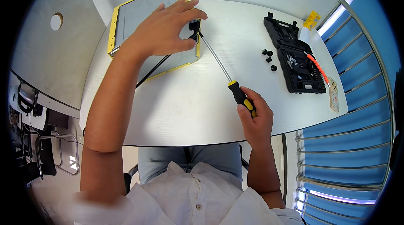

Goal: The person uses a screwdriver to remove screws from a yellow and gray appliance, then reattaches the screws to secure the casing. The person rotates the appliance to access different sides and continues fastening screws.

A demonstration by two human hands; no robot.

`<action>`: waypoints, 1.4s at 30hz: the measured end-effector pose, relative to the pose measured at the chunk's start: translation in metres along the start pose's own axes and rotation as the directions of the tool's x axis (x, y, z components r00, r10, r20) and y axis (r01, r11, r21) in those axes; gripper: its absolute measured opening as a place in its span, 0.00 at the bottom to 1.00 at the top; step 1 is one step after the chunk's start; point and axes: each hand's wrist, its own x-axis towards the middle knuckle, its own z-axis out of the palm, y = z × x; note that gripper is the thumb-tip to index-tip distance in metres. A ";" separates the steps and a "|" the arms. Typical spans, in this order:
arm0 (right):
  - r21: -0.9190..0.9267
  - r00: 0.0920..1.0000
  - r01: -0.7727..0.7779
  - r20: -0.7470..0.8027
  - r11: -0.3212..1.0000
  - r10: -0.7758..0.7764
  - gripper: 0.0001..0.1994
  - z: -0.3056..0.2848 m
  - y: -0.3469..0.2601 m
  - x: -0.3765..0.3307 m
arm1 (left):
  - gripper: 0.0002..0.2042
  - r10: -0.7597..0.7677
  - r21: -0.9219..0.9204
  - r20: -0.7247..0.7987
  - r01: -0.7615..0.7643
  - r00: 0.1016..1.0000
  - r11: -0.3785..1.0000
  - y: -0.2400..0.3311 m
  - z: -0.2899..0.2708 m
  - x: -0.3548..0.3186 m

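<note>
A flat grey device with yellow edges [128, 19] lies at the far left of the white table. My left hand [162, 31] is over its right part, fingers stretched out and thumb apart; whether the palm presses on it is hard to tell. Beside that thumb is a black plug-like fitting [194, 26], and a black cable [154, 69] runs from under the hand toward the near left. My right hand [259, 119] grips the black and yellow handle of a long screwdriver [218, 60]. Its shaft slants up-left, and the tip meets the device's right edge by the fitting.
An opened black tool case [295, 82] with bits and sockets lies at the right, an orange flexible shaft [317, 67] across it. Several small black knobs [269, 59] sit left of it. Farther right are a pale patterned phone-like object [333, 95], a yellow packet [312, 20] and metal railings [381, 69].
</note>
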 end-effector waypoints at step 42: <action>0.189 0.956 -0.268 0.172 0.945 0.237 0.20 -0.014 -0.045 0.002 | 0.27 0.011 0.000 0.003 -0.011 1.000 1.000 0.000 -0.001 -0.002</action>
